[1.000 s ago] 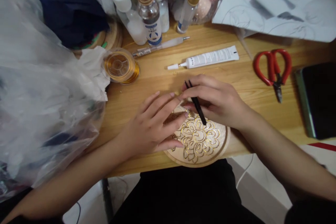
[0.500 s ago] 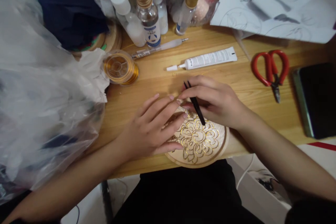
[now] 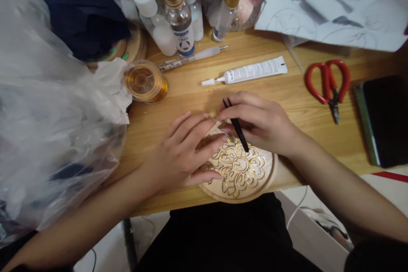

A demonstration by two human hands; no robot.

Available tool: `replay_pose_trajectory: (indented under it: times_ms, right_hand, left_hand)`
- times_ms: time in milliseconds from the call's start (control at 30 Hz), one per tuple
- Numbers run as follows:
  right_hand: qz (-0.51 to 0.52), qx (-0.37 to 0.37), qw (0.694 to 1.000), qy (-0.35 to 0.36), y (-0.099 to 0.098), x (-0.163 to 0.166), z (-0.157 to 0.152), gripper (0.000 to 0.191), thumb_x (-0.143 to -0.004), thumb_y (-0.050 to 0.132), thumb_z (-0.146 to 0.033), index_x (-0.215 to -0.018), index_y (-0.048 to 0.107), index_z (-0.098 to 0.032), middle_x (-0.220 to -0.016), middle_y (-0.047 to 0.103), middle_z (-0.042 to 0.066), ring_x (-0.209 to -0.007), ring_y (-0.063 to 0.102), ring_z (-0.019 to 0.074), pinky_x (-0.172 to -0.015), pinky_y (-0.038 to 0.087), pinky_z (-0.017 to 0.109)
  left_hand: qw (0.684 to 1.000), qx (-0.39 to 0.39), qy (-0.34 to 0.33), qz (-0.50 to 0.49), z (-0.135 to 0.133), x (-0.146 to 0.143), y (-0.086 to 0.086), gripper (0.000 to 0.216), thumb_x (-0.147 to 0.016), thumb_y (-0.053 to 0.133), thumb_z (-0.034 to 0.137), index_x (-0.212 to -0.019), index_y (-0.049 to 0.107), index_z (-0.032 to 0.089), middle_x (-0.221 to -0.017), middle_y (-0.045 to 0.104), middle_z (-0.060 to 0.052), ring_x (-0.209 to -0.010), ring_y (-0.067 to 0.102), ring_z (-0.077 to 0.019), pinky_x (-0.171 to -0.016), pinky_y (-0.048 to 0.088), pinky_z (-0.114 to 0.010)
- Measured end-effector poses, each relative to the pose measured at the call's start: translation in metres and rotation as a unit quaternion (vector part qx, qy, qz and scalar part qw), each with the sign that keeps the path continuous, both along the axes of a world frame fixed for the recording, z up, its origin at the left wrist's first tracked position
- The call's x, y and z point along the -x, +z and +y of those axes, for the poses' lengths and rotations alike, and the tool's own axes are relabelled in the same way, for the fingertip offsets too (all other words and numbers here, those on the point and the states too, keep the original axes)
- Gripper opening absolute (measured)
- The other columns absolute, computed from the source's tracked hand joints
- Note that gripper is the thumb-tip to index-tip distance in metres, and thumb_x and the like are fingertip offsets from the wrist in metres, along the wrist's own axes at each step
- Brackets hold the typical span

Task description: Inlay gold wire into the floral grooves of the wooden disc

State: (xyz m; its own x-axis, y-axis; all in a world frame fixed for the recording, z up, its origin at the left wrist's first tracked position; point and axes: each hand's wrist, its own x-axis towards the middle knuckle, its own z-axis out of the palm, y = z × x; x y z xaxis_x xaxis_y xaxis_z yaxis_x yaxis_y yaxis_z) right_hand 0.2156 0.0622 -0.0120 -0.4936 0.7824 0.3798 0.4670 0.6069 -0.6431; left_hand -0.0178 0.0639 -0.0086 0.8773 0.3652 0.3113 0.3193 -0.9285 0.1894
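A round wooden disc (image 3: 251, 180) with a gold-wire flower pattern lies at the near edge of the wooden table (image 3: 197, 97). My left hand (image 3: 185, 153) rests on the disc's left part, fingers stretched out and pressing down. My right hand (image 3: 261, 121) is closed on black tweezers (image 3: 237, 127), which lie slanted across its fingers, their lower end over the flower. Fingertips of both hands meet at the disc's upper left edge.
A white glue tube (image 3: 251, 72), a pen-like tool (image 3: 194, 57) and a spool of gold wire (image 3: 145, 80) lie behind the hands. Bottles (image 3: 178, 17) stand at the back. Red scissors (image 3: 330, 85) and a dark phone (image 3: 382, 121) are at right, a plastic bag (image 3: 47, 127) at left, drawings (image 3: 338, 4) at back right.
Almost nothing has moved. Both hands stay on the disc, and the view has shifted very slightly.
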Motion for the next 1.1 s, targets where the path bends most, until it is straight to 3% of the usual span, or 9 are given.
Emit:
replay_pose_trajectory:
  times_ms: [600,833,1100]
  right_hand:
    - [0.004,-0.011,1.0,0.006,0.0006,0.0004,-0.0002,0.012,-0.089,0.059,-0.016,-0.099,0.063,-0.013,-0.103,0.063,0.011,-0.098,0.062,0.0162,-0.081,0.052,0.028]
    - [0.0,-0.01,1.0,0.006,0.0009,0.0011,0.0,0.011,-0.089,0.059,-0.017,-0.099,0.063,-0.014,-0.102,0.063,0.011,-0.098,0.062,0.0164,-0.081,0.052,0.028]
    - [0.001,-0.011,1.0,0.007,0.0003,0.0015,-0.0001,0.011,-0.089,0.059,-0.016,-0.099,0.062,-0.015,-0.103,0.062,0.01,-0.098,0.06,0.0157,-0.082,0.052,0.029]
  left_hand:
    - [1.0,0.017,-0.013,-0.002,0.001,0.0003,-0.0008,0.059,-0.088,0.048,0.062,-0.123,0.058,0.015,-0.134,0.049,-0.02,-0.125,0.045,-0.0378,-0.1,0.043,-0.057]
    - [0.999,0.021,0.023,-0.028,0.0002,-0.0003,0.001,0.06,-0.091,0.042,0.061,-0.121,0.057,0.011,-0.125,0.055,-0.019,-0.12,0.05,-0.0345,-0.101,0.045,-0.054]
    - [0.999,0.033,-0.007,0.0,0.0001,-0.0006,-0.0008,0.059,-0.09,0.046,0.061,-0.126,0.056,0.015,-0.134,0.048,-0.019,-0.127,0.044,-0.036,-0.103,0.041,-0.057]
